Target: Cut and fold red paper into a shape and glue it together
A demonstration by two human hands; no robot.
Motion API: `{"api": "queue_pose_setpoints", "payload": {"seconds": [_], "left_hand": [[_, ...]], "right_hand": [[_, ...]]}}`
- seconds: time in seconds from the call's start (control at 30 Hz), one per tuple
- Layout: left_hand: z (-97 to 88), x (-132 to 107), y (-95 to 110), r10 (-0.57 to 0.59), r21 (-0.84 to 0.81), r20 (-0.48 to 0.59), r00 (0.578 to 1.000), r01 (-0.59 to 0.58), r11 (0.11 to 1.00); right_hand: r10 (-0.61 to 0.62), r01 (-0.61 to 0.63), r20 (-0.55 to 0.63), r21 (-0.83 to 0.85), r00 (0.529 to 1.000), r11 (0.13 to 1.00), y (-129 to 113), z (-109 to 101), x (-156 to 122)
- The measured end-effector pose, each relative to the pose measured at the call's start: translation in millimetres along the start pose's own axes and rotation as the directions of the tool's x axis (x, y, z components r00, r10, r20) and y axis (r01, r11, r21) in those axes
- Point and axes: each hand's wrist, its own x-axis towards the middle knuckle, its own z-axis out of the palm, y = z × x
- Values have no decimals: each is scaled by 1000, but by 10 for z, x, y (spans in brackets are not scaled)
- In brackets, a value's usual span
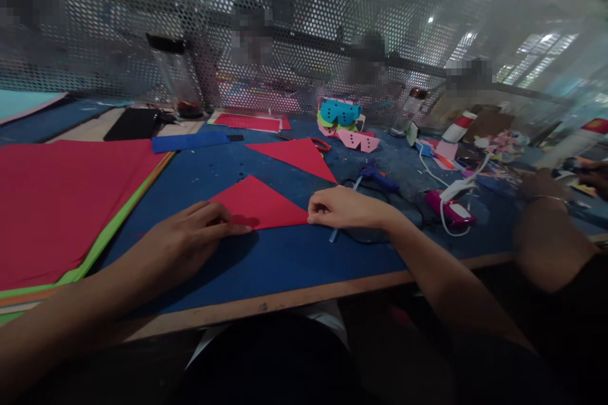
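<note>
A red sheet of paper (260, 204), folded to a triangle, lies on the blue table with its long edge toward me. My left hand (197, 233) covers its left end, finger and thumb together at the near edge. At the right corner, my right hand (349, 207) pinches the paper, its other fingers curled in. Just behind lies a second red paper triangle (299, 157), flat and apart from both hands. Orange-handled scissors (323, 145) are partly hidden under that second triangle.
Stacked coloured sheets (57, 202) fill the left side. A blue glue gun (377, 175) with its cable lies right of centre, near a magenta device (450, 209). Paper cut-outs (339, 112) and a glass bottle (178, 82) stand behind. A co-worker's arm (546, 221) reaches in at right.
</note>
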Motion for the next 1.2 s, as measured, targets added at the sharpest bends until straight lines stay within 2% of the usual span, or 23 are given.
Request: {"api": "queue_pose_setpoints", "payload": {"seconds": [0.87,1.2], "left_hand": [[30,-26,-44,6,6,5,1000,-6,1000],[24,-26,-48,1,21,18,1000,-2,1000]], "right_hand": [[0,1,10,-40,1000,999,-32,-16,-21],[-27,27,-1,-45,1000,999,38,24,-6]]}}
